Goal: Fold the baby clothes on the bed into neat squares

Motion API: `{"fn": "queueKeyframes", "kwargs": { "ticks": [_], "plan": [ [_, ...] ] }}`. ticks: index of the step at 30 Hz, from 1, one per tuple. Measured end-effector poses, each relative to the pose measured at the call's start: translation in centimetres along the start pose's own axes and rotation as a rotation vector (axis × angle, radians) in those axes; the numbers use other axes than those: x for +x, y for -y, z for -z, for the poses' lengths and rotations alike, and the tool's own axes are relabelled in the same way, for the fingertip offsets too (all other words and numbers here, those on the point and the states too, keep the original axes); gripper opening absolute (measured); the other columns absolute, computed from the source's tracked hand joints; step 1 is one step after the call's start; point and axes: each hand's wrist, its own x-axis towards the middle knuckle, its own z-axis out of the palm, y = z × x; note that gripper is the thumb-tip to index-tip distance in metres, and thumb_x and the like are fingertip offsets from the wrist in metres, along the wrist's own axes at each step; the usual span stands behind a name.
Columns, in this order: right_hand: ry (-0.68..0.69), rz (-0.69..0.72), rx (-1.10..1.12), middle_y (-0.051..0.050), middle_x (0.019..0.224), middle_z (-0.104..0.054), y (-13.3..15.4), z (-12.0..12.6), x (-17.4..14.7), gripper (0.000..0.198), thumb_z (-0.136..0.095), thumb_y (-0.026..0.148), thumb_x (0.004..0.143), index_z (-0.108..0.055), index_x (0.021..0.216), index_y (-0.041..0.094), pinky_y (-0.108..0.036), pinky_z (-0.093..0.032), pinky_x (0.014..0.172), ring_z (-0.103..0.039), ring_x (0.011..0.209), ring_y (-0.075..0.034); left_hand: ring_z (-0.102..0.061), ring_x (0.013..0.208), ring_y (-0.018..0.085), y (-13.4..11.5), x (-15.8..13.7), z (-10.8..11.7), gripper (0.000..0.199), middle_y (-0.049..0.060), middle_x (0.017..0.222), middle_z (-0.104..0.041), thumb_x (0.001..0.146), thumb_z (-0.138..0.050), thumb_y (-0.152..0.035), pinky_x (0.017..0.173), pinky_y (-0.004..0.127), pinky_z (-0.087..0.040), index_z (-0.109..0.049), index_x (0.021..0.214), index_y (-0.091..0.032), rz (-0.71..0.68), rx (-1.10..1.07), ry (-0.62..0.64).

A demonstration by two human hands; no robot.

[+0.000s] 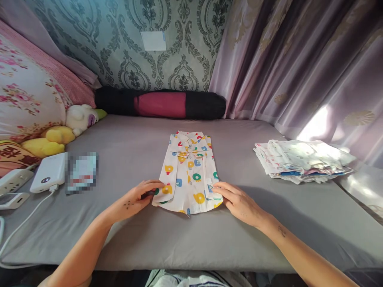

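Note:
A small white shirt [191,175] with a colourful print lies on the grey bed sheet in front of me. Its collar points away from me, and both sleeves are folded in over the front. My left hand [139,199] grips the lower left edge, the fingers bent over the fabric and the thumb low beside it. At the lower right edge, my right hand [242,203] has its fingers on the folded sleeve and its thumb by the hem. The thumb tips are partly hidden.
To the right sits a stack of folded white clothes [303,159]. A power bank [49,173] with a cable, a power strip [14,179] and a blurred packet [81,173] lie at left. Plush toys [79,119] and a black and red bolster [161,104] are behind.

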Motion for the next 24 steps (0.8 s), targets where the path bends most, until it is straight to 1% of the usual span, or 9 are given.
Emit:
{"fn": "queueKeyframes", "kwargs": {
  "ticks": [3,7,12,14,16,18,19,21,24],
  "plan": [
    [-0.016,0.022,-0.029,-0.003,0.132,-0.057,-0.3,-0.3,0.1,0.056,-0.036,0.002,0.082,-0.059,0.127,0.027,-0.035,-0.048,0.102,-0.055,0.120,-0.017,-0.054,0.117,0.022,0.3,0.2,0.1,0.039,0.008,0.134,-0.057,0.094,-0.045,-0.033,0.092,0.031,-0.049,-0.059,0.129,-0.027,-0.019,0.029,0.051],
    [-0.024,0.015,-0.030,-0.003,0.127,-0.060,-0.3,-0.3,0.6,0.052,-0.039,0.003,0.082,-0.061,0.123,0.027,-0.036,-0.049,0.100,-0.056,0.116,-0.018,-0.053,0.118,0.024,0.6,0.8,0.0,0.040,0.008,0.134,-0.057,0.090,-0.054,-0.041,0.098,0.035,-0.047,-0.060,0.128,-0.028,-0.040,0.071,0.066],
    [-0.063,-0.026,0.070,-0.002,0.118,-0.066,-0.1,0.2,1.3,0.039,-0.041,0.011,0.089,-0.065,0.114,0.027,-0.033,-0.051,0.093,-0.061,0.109,-0.018,-0.056,0.112,0.023,0.6,1.6,0.1,0.035,0.008,0.121,-0.066,0.095,-0.044,-0.040,0.098,0.035,-0.045,-0.067,0.117,-0.025,-0.081,0.090,-0.008],
    [-0.085,-0.067,0.140,-0.002,0.115,-0.068,0.0,0.4,1.5,0.033,-0.042,0.017,0.091,-0.067,0.111,0.027,-0.032,-0.051,0.091,-0.063,0.105,-0.017,-0.060,0.103,0.021,0.5,1.8,0.3,0.037,0.008,0.113,-0.068,0.096,-0.042,-0.040,0.091,0.032,-0.048,-0.068,0.115,-0.023,-0.062,0.077,-0.024],
    [-0.096,-0.123,0.213,-0.002,0.111,-0.069,-0.1,0.6,1.8,0.029,-0.042,0.023,0.094,-0.067,0.109,0.027,-0.031,-0.051,0.088,-0.064,0.100,-0.017,-0.061,0.091,0.020,0.5,1.9,0.5,0.039,0.008,0.104,-0.070,0.096,-0.041,-0.042,0.080,0.028,-0.049,-0.068,0.114,-0.021,-0.012,0.061,-0.032],
    [-0.088,-0.203,0.259,-0.002,0.099,-0.071,-0.2,0.7,2.0,0.028,-0.043,0.030,0.095,-0.068,0.107,0.026,-0.029,-0.051,0.078,-0.065,0.086,-0.017,-0.060,0.080,0.018,0.5,2.2,0.5,0.043,0.007,0.095,-0.069,0.094,-0.041,-0.047,0.069,0.025,-0.048,-0.069,0.111,-0.020,0.067,0.048,-0.053],
    [-0.083,-0.246,0.269,-0.001,0.089,-0.071,-0.2,0.7,2.1,0.028,-0.042,0.035,0.095,-0.068,0.104,0.025,-0.028,-0.051,0.072,-0.064,0.076,-0.016,-0.058,0.075,0.017,0.6,2.4,0.5,0.044,0.005,0.090,-0.068,0.093,-0.041,-0.050,0.064,0.024,-0.046,-0.069,0.108,-0.019,0.110,0.040,-0.067],
    [-0.088,-0.317,0.270,0.001,0.069,-0.063,-0.3,0.6,2.4,0.033,-0.041,0.043,0.095,-0.066,0.091,0.023,-0.025,-0.047,0.060,-0.056,0.060,-0.014,-0.053,0.066,0.015,0.8,2.9,0.3,0.046,0.003,0.079,-0.065,0.091,-0.042,-0.053,0.056,0.022,-0.041,-0.070,0.100,-0.018,0.174,0.014,-0.093],
    [-0.132,-0.377,0.255,0.003,0.057,-0.051,-0.4,0.5,2.7,0.040,-0.039,0.050,0.094,-0.055,0.070,0.022,-0.023,-0.039,0.053,-0.044,0.052,-0.012,-0.045,0.059,0.012,1.1,3.7,0.0,0.045,-0.001,0.065,-0.056,0.087,-0.045,-0.055,0.050,0.021,-0.033,-0.068,0.085,-0.017,0.193,-0.030,-0.123]
  ]
}}
